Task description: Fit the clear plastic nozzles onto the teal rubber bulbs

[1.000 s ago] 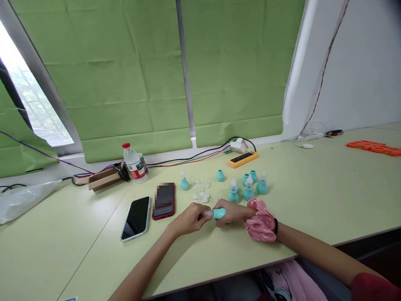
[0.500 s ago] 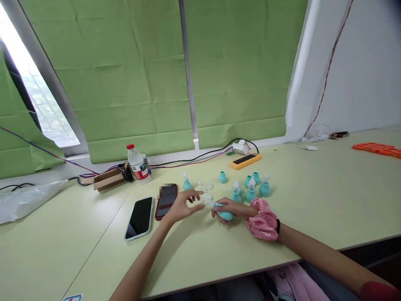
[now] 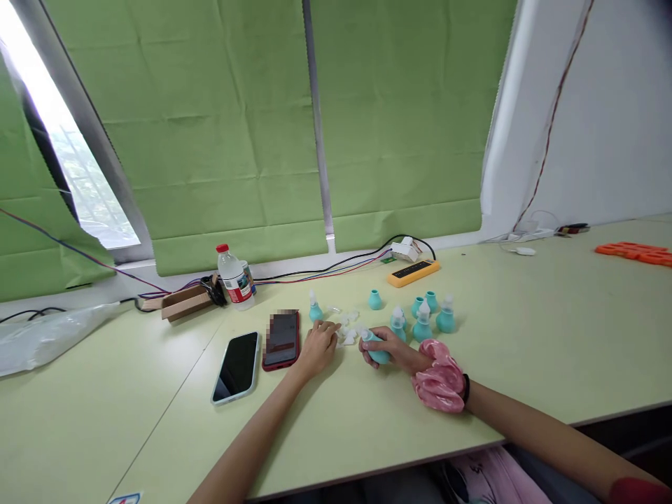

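My right hand (image 3: 382, 346) is closed around a turquoise squeeze bulb (image 3: 376, 355), tilted, with a translucent white tip (image 3: 364, 334) at its mouth pointing up and left. My left hand (image 3: 321, 344) reaches low over the table, fingers extended, its fingertips at the edge of a loose group of small translucent plastic pieces (image 3: 349, 337). The thumb is hidden from view. Just behind that hand stands a tipped turquoise bulb (image 3: 316, 311). Beyond my right hand are several more bulbs, some with white tips (image 3: 423, 329), others open-mouthed like the lone one (image 3: 374, 300).
Two phones, one pale-edged (image 3: 236, 368) and one in a red case (image 3: 281, 339), lie left of my hands. Farther back are a red-capped bottle (image 3: 235, 280), a cardboard box (image 3: 187, 303), cables and a yellow device (image 3: 413, 274). An orange object (image 3: 635, 253) lies far right.
My left hand has left the tip of the held bulb and moved down to the loose plastic pieces. The right hand still holds the bulb, whose white tip now shows plainly.
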`<state>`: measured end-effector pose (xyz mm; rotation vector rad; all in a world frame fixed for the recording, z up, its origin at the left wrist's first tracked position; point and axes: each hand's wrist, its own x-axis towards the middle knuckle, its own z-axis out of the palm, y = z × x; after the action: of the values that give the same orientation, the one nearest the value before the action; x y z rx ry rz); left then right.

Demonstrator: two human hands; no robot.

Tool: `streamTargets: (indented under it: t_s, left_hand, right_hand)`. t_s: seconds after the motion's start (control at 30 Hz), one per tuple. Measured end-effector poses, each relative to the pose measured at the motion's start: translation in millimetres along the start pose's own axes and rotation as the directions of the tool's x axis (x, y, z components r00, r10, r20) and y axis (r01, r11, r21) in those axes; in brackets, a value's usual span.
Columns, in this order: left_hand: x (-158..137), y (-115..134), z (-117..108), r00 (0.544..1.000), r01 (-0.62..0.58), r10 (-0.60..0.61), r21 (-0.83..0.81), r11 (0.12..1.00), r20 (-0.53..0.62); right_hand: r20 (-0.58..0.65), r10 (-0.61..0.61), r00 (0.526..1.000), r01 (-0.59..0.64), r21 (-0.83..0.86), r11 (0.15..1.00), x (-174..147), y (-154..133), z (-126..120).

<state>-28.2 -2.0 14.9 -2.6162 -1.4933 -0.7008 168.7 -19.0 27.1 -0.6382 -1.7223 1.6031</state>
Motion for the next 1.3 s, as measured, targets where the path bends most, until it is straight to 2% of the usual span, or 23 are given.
streamTargets:
  t_s: [0.27, 0.5, 0.67, 0.8, 0.97, 1.1, 1.2, 1.3]
  left_hand:
    - [30, -1, 14, 0.986, 0.165, -0.165, 0.006, 0.986, 0.036]
    - [19, -1, 4, 0.982, 0.176, -0.175, -0.006, 0.984, 0.068]
    - [17, 3, 9, 0.968, 0.245, -0.243, -0.023, 0.969, 0.063]
    - [20, -3, 13, 0.977, 0.213, -0.206, -0.16, 0.964, 0.058]
    - [20, -14, 0, 0.989, 0.14, -0.124, -0.273, 0.952, 0.075]
    - [19, -18, -13, 0.972, 0.132, -0.065, -0.296, 0.946, 0.226]
    - [19, -19, -18, 0.972, 0.115, -0.049, -0.281, 0.953, 0.23]
    - [20, -19, -17, 0.969, 0.158, -0.105, -0.231, 0.96, 0.223]
  right_hand:
    - [0.033, -0.003, 0.999, 0.002, 0.026, 1.0, 0, 8, 0]
    - [0.004, 0.022, 1.0, -0.022, 0.02, 1.0, 0, 6, -1]
    - [0.0, 0.073, 0.997, -0.073, -0.05, 0.996, 0, 6, 3]
    - [-0.058, 0.046, 0.997, -0.051, -0.097, 0.994, 1, 6, 3]
    - [-0.098, 0.018, 0.995, -0.031, -0.131, 0.991, 2, 6, 0]
    - [-0.092, 0.036, 0.995, -0.05, -0.157, 0.986, 2, 7, 1]
    - [-0.094, 0.069, 0.993, -0.085, -0.176, 0.981, 1, 9, 2]
    - [-0.091, 0.072, 0.993, -0.09, -0.205, 0.975, 0, 9, 3]
